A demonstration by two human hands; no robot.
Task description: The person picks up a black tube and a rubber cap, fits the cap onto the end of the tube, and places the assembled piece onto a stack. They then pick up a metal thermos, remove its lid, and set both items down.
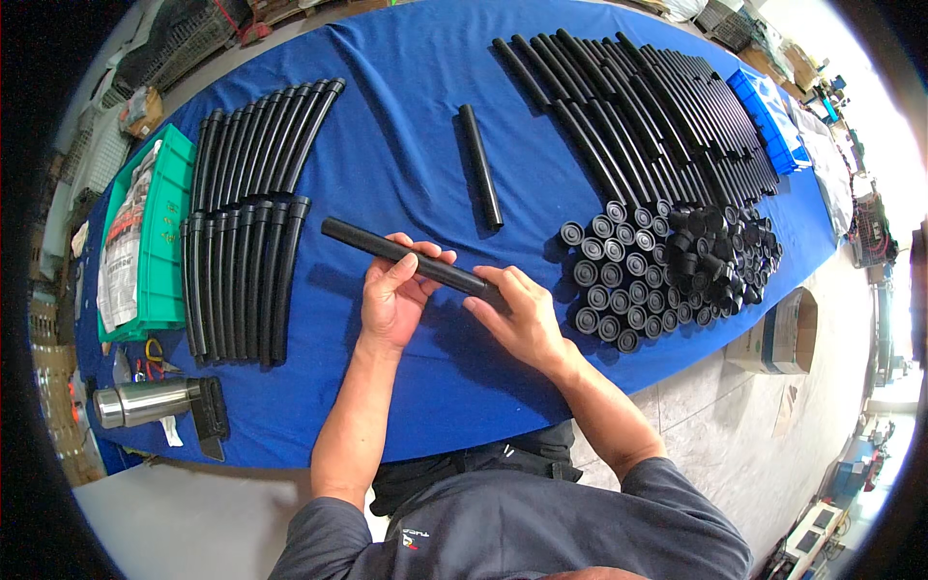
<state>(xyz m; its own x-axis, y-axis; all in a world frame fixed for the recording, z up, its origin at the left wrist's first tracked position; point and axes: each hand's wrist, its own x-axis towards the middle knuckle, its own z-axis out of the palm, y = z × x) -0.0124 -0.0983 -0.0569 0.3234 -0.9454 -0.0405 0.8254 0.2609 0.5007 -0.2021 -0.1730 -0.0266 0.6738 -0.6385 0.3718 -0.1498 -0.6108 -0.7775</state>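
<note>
The left hand (396, 300) pinches the middle of a black tube (362, 240) between thumb and fingers; the right hand (520, 314) has its thumb and fingers closed around the right end, hiding its tip. The tube slants above a blue cloth (435, 406), its left end farther away. Another tube (480, 166) lies just beyond the hands. At left, two rows of capped tubes (249, 280) lie beside a green bin (162, 280). At far right are more tubes (667, 116), with black caps (636, 263) nearer.
</note>
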